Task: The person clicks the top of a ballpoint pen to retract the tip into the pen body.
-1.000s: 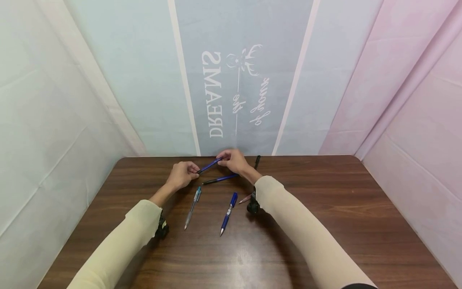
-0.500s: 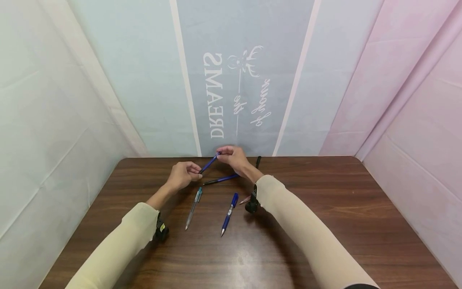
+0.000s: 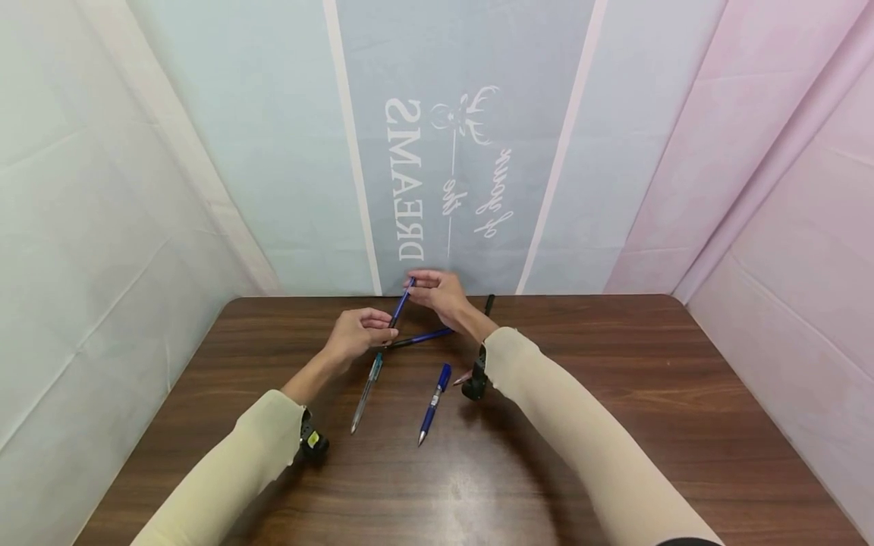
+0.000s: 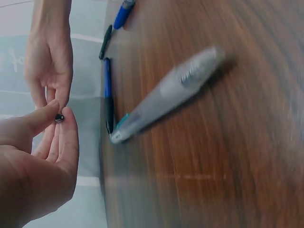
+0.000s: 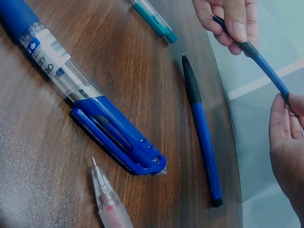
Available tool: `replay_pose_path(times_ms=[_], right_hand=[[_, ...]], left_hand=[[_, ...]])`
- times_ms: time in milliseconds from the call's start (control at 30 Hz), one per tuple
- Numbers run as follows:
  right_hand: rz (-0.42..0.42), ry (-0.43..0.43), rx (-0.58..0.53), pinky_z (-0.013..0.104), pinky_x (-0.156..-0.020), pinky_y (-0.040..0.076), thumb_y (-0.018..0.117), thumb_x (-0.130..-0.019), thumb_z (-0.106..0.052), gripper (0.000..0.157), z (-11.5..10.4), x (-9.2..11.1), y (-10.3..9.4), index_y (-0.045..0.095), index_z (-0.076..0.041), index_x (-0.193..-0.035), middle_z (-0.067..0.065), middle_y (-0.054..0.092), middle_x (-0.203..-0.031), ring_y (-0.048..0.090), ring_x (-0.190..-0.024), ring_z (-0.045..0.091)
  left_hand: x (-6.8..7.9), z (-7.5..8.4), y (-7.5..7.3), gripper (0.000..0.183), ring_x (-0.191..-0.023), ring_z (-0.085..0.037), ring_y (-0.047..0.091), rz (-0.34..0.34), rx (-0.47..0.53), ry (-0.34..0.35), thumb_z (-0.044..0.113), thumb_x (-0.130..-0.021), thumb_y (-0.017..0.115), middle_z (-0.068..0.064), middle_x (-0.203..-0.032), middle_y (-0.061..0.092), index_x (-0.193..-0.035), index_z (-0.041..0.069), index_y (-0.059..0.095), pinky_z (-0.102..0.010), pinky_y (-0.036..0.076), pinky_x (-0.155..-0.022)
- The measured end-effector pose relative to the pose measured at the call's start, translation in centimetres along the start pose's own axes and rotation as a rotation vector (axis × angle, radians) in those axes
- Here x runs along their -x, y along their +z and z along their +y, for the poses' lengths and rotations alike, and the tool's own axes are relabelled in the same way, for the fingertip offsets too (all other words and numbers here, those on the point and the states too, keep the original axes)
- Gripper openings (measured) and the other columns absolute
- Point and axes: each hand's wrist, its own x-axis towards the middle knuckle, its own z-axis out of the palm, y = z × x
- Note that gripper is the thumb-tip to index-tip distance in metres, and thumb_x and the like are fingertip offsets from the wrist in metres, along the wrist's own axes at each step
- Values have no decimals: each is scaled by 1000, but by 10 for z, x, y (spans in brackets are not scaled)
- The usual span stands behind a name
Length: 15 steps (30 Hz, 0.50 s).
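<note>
Left hand, right hand pinch opposite ends of pen near worktop far edge; don't loosen both together.

My held pen: blue brl, blk grip. Lying pen: same cols. Clip pen: blue w/ clear mid, wht label. Clear pen: teal end. Tabletop: dk brn w/ woodgrain. My sleeves: cream. Backdrop: pale blue-grey, wht lettering + stripes, pink R side.
</note>
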Motion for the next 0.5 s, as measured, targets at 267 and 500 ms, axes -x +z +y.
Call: replay_pose_path(times_ms=[267, 500], right_hand=[[-54, 39, -15, 37, -98, 61, 65, -98, 15, 51, -5, 5, 2, 56, 7, -147, 34, 65, -134, 61, -131, 48], [-116, 73, 10, 39, -101, 59, 61, -101, 14, 58, -4, 8, 4, 49, 0, -155, 35, 60, -141, 65, -128, 42]], left_hand=[[6, 4, 9, 36, -85, -21, 78, -14, 78, -28, -5, -93, 78, -14, -98, 78, -125, -15, 64, -32, 65, -81], [9, 6, 15, 39, -95, -27, 79, -34, 137, -71, -5, -96, 74, -14, -100, 79, -130, -17, 62, -34, 65, -85]])
